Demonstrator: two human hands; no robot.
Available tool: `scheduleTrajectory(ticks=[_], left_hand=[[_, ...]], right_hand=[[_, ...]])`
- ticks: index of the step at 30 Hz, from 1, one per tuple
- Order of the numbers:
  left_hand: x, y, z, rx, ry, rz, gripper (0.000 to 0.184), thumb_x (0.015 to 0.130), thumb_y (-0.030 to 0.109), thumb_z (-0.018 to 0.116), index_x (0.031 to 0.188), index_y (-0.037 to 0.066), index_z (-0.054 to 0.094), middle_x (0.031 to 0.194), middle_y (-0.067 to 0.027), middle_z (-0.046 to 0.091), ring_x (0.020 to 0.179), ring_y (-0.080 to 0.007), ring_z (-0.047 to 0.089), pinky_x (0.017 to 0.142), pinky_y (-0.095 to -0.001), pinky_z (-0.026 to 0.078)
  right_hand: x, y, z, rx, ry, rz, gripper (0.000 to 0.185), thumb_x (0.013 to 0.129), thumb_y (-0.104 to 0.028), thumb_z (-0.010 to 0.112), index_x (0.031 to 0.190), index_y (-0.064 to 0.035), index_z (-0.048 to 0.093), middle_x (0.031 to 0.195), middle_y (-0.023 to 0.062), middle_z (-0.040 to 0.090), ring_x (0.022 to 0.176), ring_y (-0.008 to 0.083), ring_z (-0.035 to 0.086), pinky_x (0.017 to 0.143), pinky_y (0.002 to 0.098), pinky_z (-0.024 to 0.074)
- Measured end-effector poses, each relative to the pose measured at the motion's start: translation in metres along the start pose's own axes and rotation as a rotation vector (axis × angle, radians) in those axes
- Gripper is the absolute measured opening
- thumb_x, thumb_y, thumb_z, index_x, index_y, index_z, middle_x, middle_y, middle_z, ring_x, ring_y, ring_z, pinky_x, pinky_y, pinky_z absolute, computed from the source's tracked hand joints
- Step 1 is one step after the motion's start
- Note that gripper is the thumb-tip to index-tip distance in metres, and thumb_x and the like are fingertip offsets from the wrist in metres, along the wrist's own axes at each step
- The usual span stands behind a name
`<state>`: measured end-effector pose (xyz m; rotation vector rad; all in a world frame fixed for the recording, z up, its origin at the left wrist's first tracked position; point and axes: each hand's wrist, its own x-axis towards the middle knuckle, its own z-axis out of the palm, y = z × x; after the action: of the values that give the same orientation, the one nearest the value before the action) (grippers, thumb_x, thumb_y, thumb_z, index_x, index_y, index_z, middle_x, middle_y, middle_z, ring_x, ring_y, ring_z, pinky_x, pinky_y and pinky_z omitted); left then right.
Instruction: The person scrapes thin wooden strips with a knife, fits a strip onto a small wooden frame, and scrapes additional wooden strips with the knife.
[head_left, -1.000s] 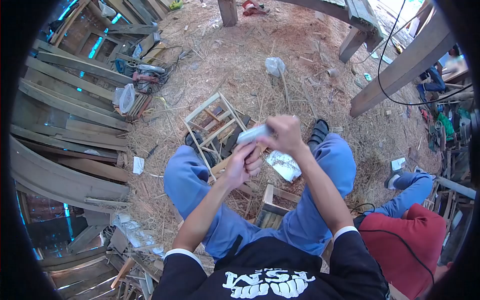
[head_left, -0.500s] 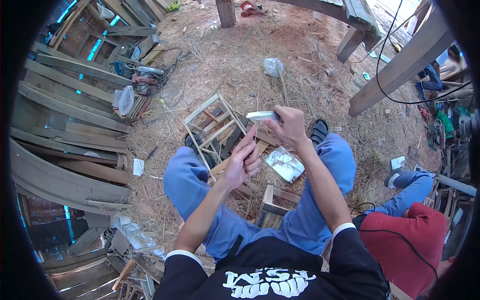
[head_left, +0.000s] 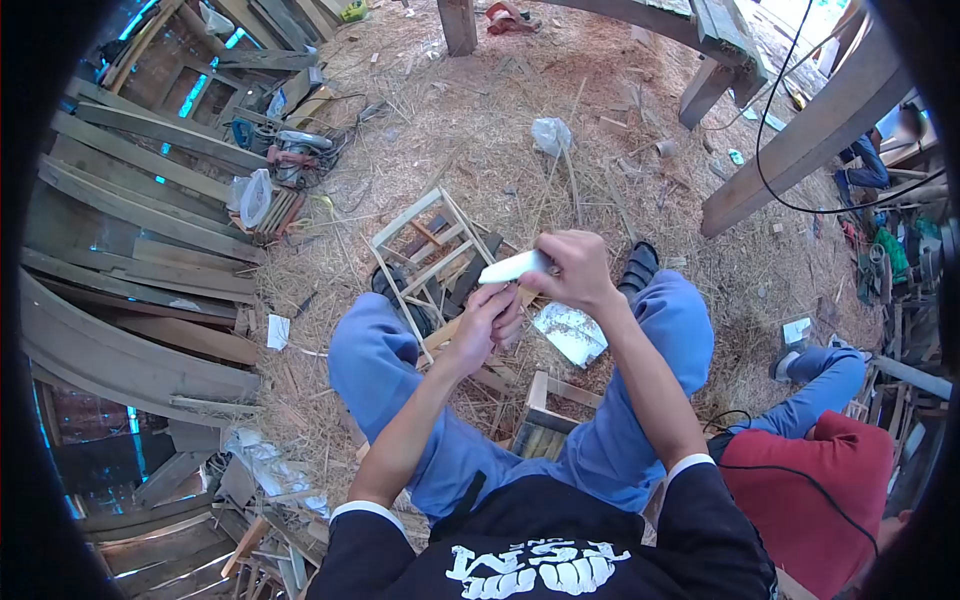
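Observation:
My right hand (head_left: 575, 268) is wrapped round one end of a pale, flat, whitish object (head_left: 515, 267), whose free end points left. Just below it my left hand (head_left: 480, 330) has its fingers closed, and its upper fingers lie under or against the pale object; anything small inside them is hidden. Between my feet, behind the left hand, a light wooden frame (head_left: 432, 270) leans over dark wood pieces. A white sheet with debris on it (head_left: 570, 335) lies on the ground below my right hand. Nearer my lap stands a small wooden box (head_left: 540, 435).
Stacked boards (head_left: 140, 260) line the left side, with power tools (head_left: 295, 160) beside them. A clear plastic bag (head_left: 551, 135) lies on the straw-covered ground ahead. Wooden posts (head_left: 800, 140) stand at the upper right. A person in red (head_left: 810, 490) sits close on my right.
The pale object was lifted away from my left hand half a second ago, with a thin strand between. It is now down against the left fingers again.

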<state>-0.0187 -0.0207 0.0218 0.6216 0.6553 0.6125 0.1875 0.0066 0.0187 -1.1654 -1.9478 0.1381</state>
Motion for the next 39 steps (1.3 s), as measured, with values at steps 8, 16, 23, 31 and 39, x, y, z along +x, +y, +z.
scheduleTrajectory(ticks=[8, 16, 23, 31, 39], left_hand=[[-0.005, 0.001, 0.008, 0.095, -0.051, 0.067, 0.053, 0.105, 0.015, 0.042, 0.157, 0.015, 0.032, 0.066, 0.005, 0.029, 0.052, -0.0047, 0.027, 0.046, -0.0211, 0.022], [0.007, -0.01, -0.005, 0.146, 0.041, 0.086, 0.047, 0.106, 0.018, 0.045, 0.152, 0.014, 0.04, 0.066, 0.0055, 0.032, 0.052, -0.0046, 0.029, 0.046, -0.0218, 0.024], [0.011, -0.002, -0.001, 0.236, 0.044, 0.161, 0.046, 0.104, 0.019, 0.049, 0.149, 0.011, 0.046, 0.07, 0.0032, 0.043, 0.053, -0.0039, 0.032, 0.048, -0.0201, 0.028], [0.013, -0.009, 0.0, 0.272, 0.2, 0.311, 0.029, 0.101, 0.02, 0.062, 0.125, 0.005, 0.059, 0.077, 0.0016, 0.055, 0.056, 0.0001, 0.039, 0.047, -0.019, 0.03], [0.015, -0.012, -0.01, 0.293, 0.249, 0.312, 0.027, 0.099, 0.022, 0.067, 0.118, 0.003, 0.063, 0.076, 0.0058, 0.055, 0.059, 0.0012, 0.041, 0.047, -0.0188, 0.028]], right_hand=[[0.006, 0.01, -0.013, 0.062, 0.046, 0.3, 0.046, 0.087, -0.048, 0.071, 0.076, -0.0045, 0.061, 0.061, 0.0124, 0.057, 0.055, 0.0283, 0.059, 0.054, 0.0418, 0.0438], [-0.008, -0.012, 0.002, 0.532, -0.101, 0.434, 0.041, 0.087, -0.042, 0.075, 0.103, -0.0047, 0.069, 0.073, 0.0096, 0.068, 0.065, 0.0105, 0.063, 0.061, 0.0278, 0.0481], [-0.011, 0.0, 0.01, 0.865, -0.045, 0.53, 0.037, 0.092, -0.035, 0.074, 0.106, -0.0021, 0.064, 0.077, 0.0002, 0.067, 0.068, 0.002, 0.051, 0.058, 0.0227, 0.0396], [-0.013, -0.008, 0.011, 0.684, -0.168, 0.487, 0.041, 0.089, -0.042, 0.076, 0.097, -0.0036, 0.063, 0.071, -0.0037, 0.057, 0.063, 0.0027, 0.046, 0.053, 0.0242, 0.035], [-0.012, -0.015, 0.015, 0.408, -0.197, 0.368, 0.042, 0.086, -0.047, 0.074, 0.097, -0.0081, 0.061, 0.063, 0.0081, 0.057, 0.055, 0.0207, 0.059, 0.054, 0.0346, 0.0446]])
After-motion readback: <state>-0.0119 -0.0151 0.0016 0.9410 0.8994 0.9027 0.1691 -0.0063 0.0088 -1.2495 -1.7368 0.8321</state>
